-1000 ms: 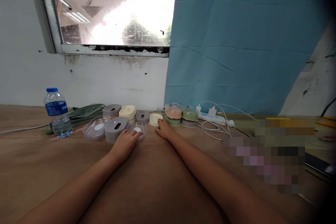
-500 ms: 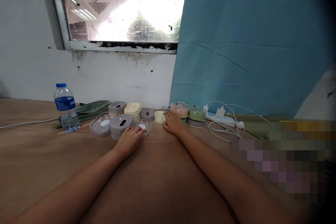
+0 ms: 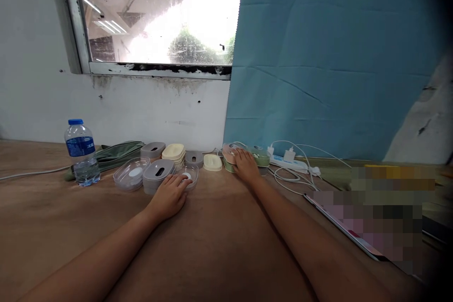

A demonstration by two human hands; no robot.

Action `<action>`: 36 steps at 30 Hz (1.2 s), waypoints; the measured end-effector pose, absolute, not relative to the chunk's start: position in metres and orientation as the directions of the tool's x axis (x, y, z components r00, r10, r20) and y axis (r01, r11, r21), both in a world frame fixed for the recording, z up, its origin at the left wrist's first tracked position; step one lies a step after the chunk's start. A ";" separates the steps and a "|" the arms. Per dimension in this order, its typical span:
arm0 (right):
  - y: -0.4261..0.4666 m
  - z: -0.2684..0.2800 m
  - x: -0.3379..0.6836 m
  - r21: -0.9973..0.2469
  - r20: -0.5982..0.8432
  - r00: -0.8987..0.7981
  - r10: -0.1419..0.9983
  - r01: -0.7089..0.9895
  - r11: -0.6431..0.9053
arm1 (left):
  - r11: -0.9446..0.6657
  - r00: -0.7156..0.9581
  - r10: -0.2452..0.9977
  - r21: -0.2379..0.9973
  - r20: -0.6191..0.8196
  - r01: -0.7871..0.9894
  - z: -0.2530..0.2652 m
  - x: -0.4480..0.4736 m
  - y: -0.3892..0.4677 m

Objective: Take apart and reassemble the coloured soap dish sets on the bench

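Note:
My left hand (image 3: pixel 170 196) lies with fingers outstretched at the near edge of a shallow clear container (image 3: pixel 191 172) that has a white disc. Beside it stands a grey box (image 3: pixel 155 170) with a dark oval slot. My right hand (image 3: pixel 247 166) reaches over a pink-lidded container (image 3: pixel 230 152), fingers extended on its top and right side. Right of that hand is a green container (image 3: pixel 262 156). Between the hands sits a cream lid (image 3: pixel 213 163), touched by neither. Further left are a stack of cream lids (image 3: pixel 173 151) and another clear container (image 3: pixel 129 177).
A water bottle (image 3: pixel 80 153) stands at the left before a green pouch (image 3: pixel 120 153). To the right, a power strip (image 3: pixel 292 164) with white chargers and looped cables (image 3: pixel 288 178) lies near the blue cloth (image 3: pixel 304 56). A pixelated area (image 3: pixel 375 217) covers a flat device's surface.
My right hand has moved right, from the cream lid onto the pink-lidded container. My left hand stays by the clear container. The view has shifted slightly.

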State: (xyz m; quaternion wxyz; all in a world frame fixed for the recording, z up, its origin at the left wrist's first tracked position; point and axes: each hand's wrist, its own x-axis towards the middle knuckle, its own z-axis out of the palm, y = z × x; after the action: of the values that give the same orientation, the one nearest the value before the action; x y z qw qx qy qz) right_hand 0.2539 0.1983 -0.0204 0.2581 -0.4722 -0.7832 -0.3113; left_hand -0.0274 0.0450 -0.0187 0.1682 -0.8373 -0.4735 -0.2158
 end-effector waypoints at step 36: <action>0.014 0.009 0.286 -0.193 0.396 -0.813 0.428 0.382 0.904 | -0.593 0.500 0.805 0.457 0.320 0.662 -0.005 0.024 -0.006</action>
State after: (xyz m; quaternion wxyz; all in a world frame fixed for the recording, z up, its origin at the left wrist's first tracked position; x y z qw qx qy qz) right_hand 0.2857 0.0142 0.0086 0.2200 -0.2129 -0.9505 0.0525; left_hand 0.0235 -0.0057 -0.0052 -0.1386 -0.8549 -0.4290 -0.2567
